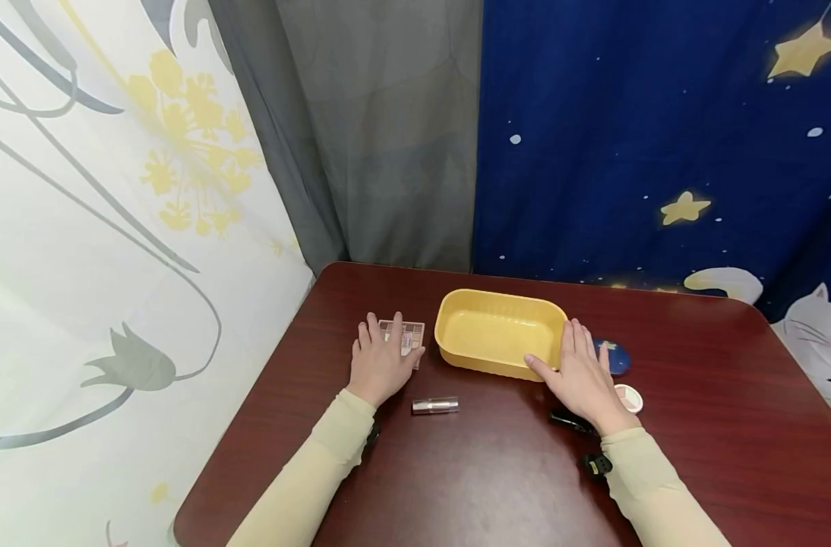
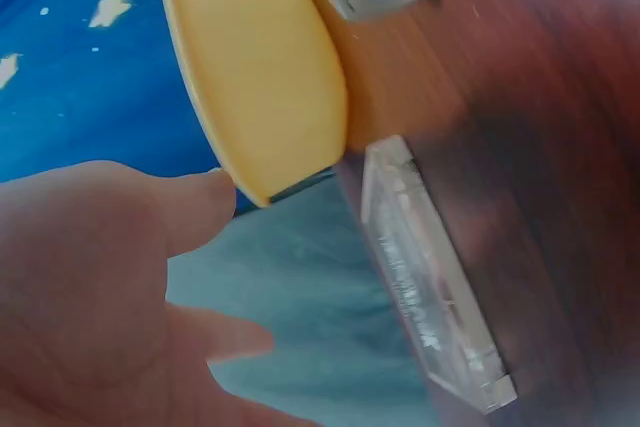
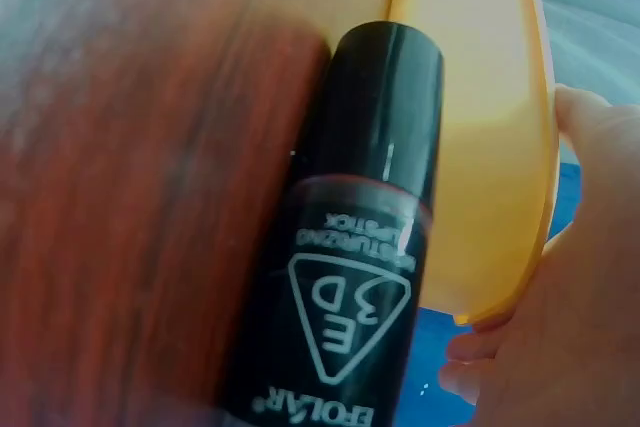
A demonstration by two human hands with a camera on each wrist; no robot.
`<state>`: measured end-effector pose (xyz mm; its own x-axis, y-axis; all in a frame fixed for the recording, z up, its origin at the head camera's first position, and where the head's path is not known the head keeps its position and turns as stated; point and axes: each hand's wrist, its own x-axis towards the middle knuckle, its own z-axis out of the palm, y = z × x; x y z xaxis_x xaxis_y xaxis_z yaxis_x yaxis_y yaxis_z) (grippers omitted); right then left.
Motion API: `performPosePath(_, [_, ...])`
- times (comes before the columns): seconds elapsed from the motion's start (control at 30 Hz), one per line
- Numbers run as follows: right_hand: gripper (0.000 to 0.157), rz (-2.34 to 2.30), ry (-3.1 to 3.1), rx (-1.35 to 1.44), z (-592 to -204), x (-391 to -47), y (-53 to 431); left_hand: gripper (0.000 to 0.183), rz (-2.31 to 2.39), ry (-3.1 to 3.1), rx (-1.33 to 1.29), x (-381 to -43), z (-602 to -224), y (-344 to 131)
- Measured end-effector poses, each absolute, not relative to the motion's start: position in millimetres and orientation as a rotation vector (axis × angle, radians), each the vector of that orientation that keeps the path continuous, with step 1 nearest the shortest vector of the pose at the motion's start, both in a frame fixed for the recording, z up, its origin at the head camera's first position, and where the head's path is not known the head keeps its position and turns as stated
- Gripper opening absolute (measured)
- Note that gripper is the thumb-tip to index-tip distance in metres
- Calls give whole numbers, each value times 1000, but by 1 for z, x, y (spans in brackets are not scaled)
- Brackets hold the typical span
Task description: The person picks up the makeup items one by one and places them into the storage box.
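A yellow plastic bin [image 1: 500, 334] stands near the middle of the table. My right hand [image 1: 579, 376] is at its right end, fingers straight along that end and thumb extended over the front rim. In the right wrist view, the thumb and fingertips are right at the bin's edge. To the left, my left hand [image 1: 381, 361] is spread over a flat eyeshadow palette [image 1: 412, 338], partly covering it from above. The left wrist view has a gap between those fingers and the palette. A silver lipstick-like tube [image 1: 435, 406] lies between the hands, nearer the front.
Under the right wrist lies a black lipstick [image 3: 350, 247] marked "moisturizing lipstick". Beyond that hand are a dark blue oval item [image 1: 614, 357] with a star and a round white compact [image 1: 629, 398]. Curtains [image 1: 388, 137] hang behind the dark red table [image 1: 497, 471].
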<state>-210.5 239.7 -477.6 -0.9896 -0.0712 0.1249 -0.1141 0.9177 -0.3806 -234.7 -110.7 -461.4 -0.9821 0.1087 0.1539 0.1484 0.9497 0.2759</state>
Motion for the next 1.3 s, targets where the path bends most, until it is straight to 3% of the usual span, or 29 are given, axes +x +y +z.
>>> performPosePath(0.6, [117, 607, -3012, 141, -473, -212, 240, 90, -331, -3183, 33, -266, -474, -87])
performPosePath(1.3, [115, 607, -3021, 125, -476, -213, 241, 68, -393, -3122, 89, -287, -485, -85])
